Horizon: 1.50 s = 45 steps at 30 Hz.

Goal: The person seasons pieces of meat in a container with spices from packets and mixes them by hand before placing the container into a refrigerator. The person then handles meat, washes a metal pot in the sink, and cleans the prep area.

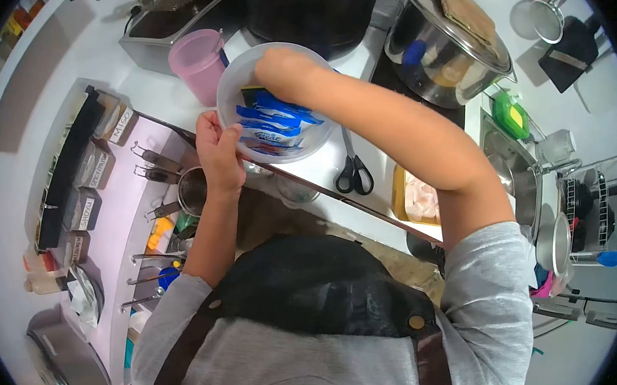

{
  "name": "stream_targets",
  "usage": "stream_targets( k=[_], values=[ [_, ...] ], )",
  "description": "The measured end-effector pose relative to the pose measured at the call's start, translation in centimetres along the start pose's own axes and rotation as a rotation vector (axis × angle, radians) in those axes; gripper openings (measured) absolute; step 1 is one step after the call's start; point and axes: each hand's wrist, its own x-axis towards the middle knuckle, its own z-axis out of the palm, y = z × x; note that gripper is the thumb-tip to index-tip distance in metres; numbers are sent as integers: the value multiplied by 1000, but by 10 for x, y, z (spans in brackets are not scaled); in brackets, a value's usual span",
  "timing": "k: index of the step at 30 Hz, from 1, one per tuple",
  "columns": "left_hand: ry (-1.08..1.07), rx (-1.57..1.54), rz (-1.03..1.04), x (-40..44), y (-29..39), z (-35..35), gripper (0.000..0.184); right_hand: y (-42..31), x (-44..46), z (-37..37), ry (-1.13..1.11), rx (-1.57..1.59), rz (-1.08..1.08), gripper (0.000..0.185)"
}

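A translucent white plastic tub (319, 138) is tilted toward me over the counter's front edge. Blue-and-white packets (274, 125) are stacked inside it. My left hand (220, 148) grips the tub's near left side, thumb at the rim. Reaching in over the far rim is my right hand (286, 73), its fingers curled down beside the packets; what they hold, if anything, is hidden. A small dark and yellow piece (251, 95) shows just below those fingers. Behind the tub, to the left, stands a pink pitcher (195, 61).
Black-handled scissors (355, 174) lie right of the tub, near a yellow tray of pale pieces (419, 198). A large steel pot (444, 65) and a black pot (306, 9) stand behind. A sink (527, 168) is at right; labelled containers (98, 167) line the left wall.
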Motion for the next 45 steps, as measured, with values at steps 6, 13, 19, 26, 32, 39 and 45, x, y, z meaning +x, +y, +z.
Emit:
stream_targets(
  k=[6,13,19,26,32,39,45],
  values=[
    [83,-31,-12,11,-5,3,18,12,-3,-11,-74,-108,-43,19],
    [205,133,-124,48,-8,-15,21,42,-26,-104,251,111,157,22],
    [336,1096,378,40,19,8,66,50,-63,-159,433,1192,246,16],
    [-287,886,713,-27,27,114,76,9,-118,-116,463,1640,179,20],
    [-424,428,77,-74,-38,133,25,46,-242,-41,703,1588,532,29],
    [-647,317,-25,-148,-85,211,18,-11,-345,55,1073,2390,448,48],
    [-945,445,208,-195,-130,217,47,-15,-408,72,1419,2327,474,54]
  ],
)
